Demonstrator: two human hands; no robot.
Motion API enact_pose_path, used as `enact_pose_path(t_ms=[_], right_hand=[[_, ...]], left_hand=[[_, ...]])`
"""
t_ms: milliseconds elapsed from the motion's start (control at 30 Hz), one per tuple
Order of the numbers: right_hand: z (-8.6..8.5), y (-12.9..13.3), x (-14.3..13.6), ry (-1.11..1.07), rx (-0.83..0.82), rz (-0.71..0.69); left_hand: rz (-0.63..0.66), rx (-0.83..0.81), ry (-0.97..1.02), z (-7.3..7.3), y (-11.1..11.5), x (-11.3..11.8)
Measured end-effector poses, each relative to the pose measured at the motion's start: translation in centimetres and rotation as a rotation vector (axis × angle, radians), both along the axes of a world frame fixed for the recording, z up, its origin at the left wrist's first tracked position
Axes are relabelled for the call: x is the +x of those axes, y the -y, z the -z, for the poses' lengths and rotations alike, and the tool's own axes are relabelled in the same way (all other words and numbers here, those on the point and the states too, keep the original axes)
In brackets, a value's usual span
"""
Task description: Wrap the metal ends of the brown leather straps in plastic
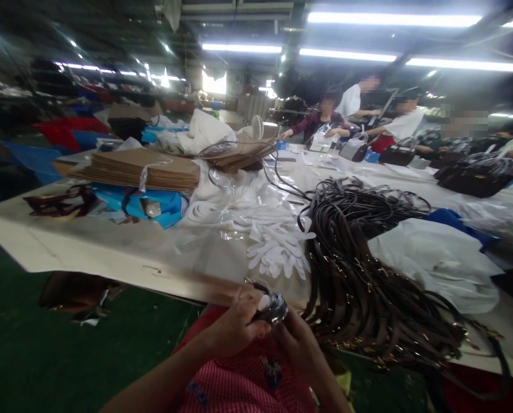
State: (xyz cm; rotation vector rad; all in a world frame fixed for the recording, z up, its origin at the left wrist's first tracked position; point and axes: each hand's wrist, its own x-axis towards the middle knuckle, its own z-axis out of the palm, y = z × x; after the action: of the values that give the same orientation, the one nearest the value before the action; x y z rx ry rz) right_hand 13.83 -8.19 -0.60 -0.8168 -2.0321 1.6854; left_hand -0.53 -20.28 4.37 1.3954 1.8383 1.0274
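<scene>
In front of my red checked apron (239, 378), at the table's near edge, both hands meet at a dark strap bundle wrapped in shiny clear plastic (276, 308). My left hand (241, 320) is closed round its left side, the thumb and fingers pressed on it. A small white patch shows near the left fingertips, and a metal-looking end juts out above them. My right hand (298, 339) grips the bundle from below and the right; its fingertips are partly hidden. Beyond the hands lie white strips with rounded ends (278, 249). To the right spreads a big heap of dark brown straps with gold clasps (364, 287).
Brown cardboard sheets (148, 167) are stacked on the table (97, 246) at the left, above a blue plastic packet (164, 207). A white cloth-like sheet (437, 261) lies right of the straps. Several co-workers sit or stand at the far side near handbags (471, 179).
</scene>
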Motion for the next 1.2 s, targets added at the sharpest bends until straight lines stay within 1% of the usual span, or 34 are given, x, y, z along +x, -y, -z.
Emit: enact_pose_path(t_ms=[33, 67, 100, 133, 200, 233, 267, 333, 400, 500, 567, 633, 700, 733, 800, 833, 867, 900, 933, 967, 1067, 1100, 1133, 1167, 1200], right_hand=[[-0.2, -0.2, 0.3, 0.003, 0.199, 0.125], [-0.6, -0.5, 0.5, -0.003, 0.379, 0.222], [-1.0, -0.8, 0.6, -0.021, 0.524, 0.263], [-1.5, -1.0, 0.7, -0.051, 0.633, 0.237], [-2.5, -1.4, 0.7, -0.128, 0.768, 0.052], [-3.0, -1.4, 0.6, -0.151, 0.803, -0.047], [-3.4, -1.4, 0.4, -0.157, 0.820, -0.116], [-3.9, -1.1, 0.1, -0.147, 0.821, -0.188], [-4.4, -0.7, -0.2, -0.159, 0.800, -0.207], [-4.8, -0.1, -0.7, -0.219, 0.764, -0.188], [-5.0, 0.1, -1.0, -0.233, 0.680, -0.155], [-4.9, 0.2, -1.1, -0.211, 0.491, -0.068], [-4.6, 0.2, -0.8, -0.186, 0.242, 0.031], [-4.4, 0.2, -0.5, -0.182, 0.128, 0.047], [-4.1, 0.4, 0.4, -0.184, -0.053, 0.000], [-3.9, 0.5, 0.9, -0.185, -0.119, -0.041], [-3.7, 0.7, 1.5, -0.179, -0.163, -0.084], [-3.5, 0.8, 2.0, -0.172, -0.168, -0.116], [-3.2, 0.9, 2.5, -0.172, -0.117, -0.130], [-2.9, 0.9, 2.9, -0.179, -0.008, -0.130], [-1.3, 0.3, 3.8, -0.212, 0.497, -0.074], [-0.8, 0.1, 4.0, -0.217, 0.634, -0.076], [-0.3, 0.0, 4.2, -0.216, 0.725, -0.097], [0.0, -0.1, 4.3, -0.219, 0.770, -0.132], [0.1, 0.1, 4.4, -0.230, 0.776, -0.181]], left_hand=[[0.014, -0.007, -0.012, 0.0, 0.0, -0.1], [0.032, -0.018, -0.020, 0.0, 0.0, -0.2], [0.059, -0.032, -0.028, 0.1, 0.0, -0.2], [0.094, -0.048, -0.034, 0.1, -0.1, -0.2], [0.163, -0.069, -0.036, 0.1, -0.1, -0.1], [0.186, -0.066, -0.034, 0.1, -0.1, 0.0], [0.198, -0.059, -0.030, 0.1, -0.2, 0.1], [0.192, -0.043, -0.019, 0.0, -0.2, 0.1], [0.195, -0.038, 0.001, -0.1, -0.2, -0.1], [0.239, 0.018, 0.074, 0.1, -0.1, -0.4], [0.241, 0.058, 0.177, 0.4, 0.0, -0.5], [0.191, 0.025, 0.384, 0.7, 0.2, -0.5], [0.110, -0.074, 0.633, 1.0, 0.3, -0.6], [0.076, -0.116, 0.744, 1.1, 0.3, -0.6], [0.043, -0.149, 0.898, 1.4, 0.3, -0.8], [0.048, -0.144, 0.947, 1.5, 0.3, -0.9], [0.057, -0.136, 0.985, 1.6, 0.3, -1.0], [0.058, -0.133, 1.011, 1.7, 0.3, -1.1], [0.053, -0.137, 1.027, 1.7, 0.3, -1.2], [0.044, -0.144, 1.042, 1.7, 0.3, -1.3], [0.019, -0.132, 1.106, 1.3, 0.4, -1.5], [0.017, -0.124, 1.124, 1.1, 0.4, -1.5], [0.016, -0.119, 1.136, 1.1, 0.4, -1.5], [0.011, -0.115, 1.142, 1.1, 0.4, -1.5], [0.004, -0.118, 1.146, 1.1, 0.3, -1.5]])
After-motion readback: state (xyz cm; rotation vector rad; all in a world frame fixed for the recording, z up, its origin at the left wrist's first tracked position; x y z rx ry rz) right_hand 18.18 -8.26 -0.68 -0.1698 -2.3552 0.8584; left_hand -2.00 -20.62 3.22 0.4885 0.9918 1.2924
